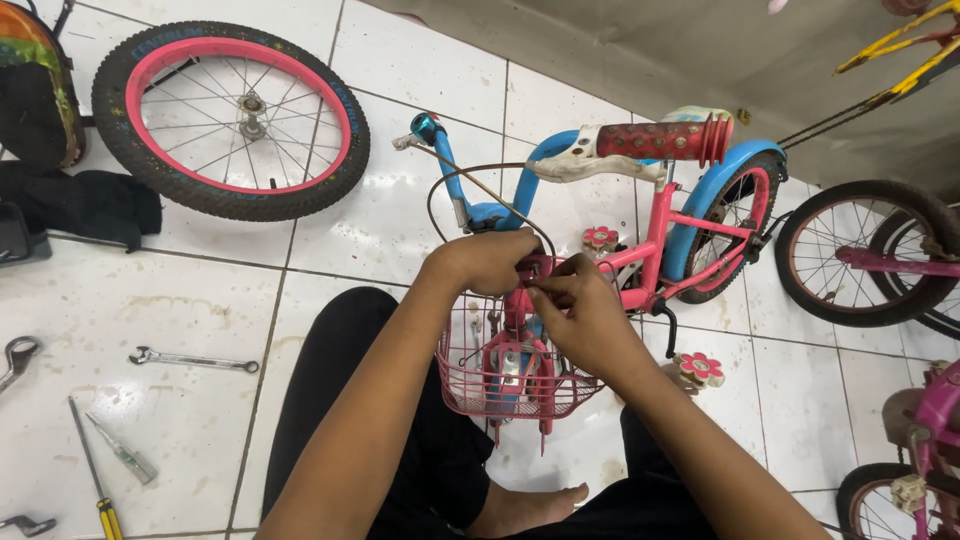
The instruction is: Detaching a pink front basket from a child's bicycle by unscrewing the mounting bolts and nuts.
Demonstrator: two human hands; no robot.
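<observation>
Fingers: the fingers [548, 291] of the right hand [585, 320] were pressed together, pinching something small at the pink stem; what it was I could not tell.
Left hand: the left hand [490, 260] was curled over the top of the stem, fingers folded round it, touching the right hand.
Bicycle: a small child's bicycle [640, 240] lay on its side on the floor, its long axis running from the basket near the person's lap away to the upper right, rear wheel [730, 225] farthest off.
Materials: pink painted metal frame, blue handlebar [455, 175] tube, a red ribbed rubber grip [665, 140], a blue mudguard, flower-shaped pink pedals.
Basket: a pink wire basket [505, 375], open mesh, sat just below both hands.
Cable: a thin dark cable [440, 195] looped up from the hands.
Floor: glossy white tiles [180, 300], smeared with dirt.
Loose wheel: a spoked wheel [232, 118] with black tyre and pink rim lay flat, well apart, upper left.
Tools: a steel spanner [193, 359] and two screwdrivers [108, 470] lay at the left.
</observation>
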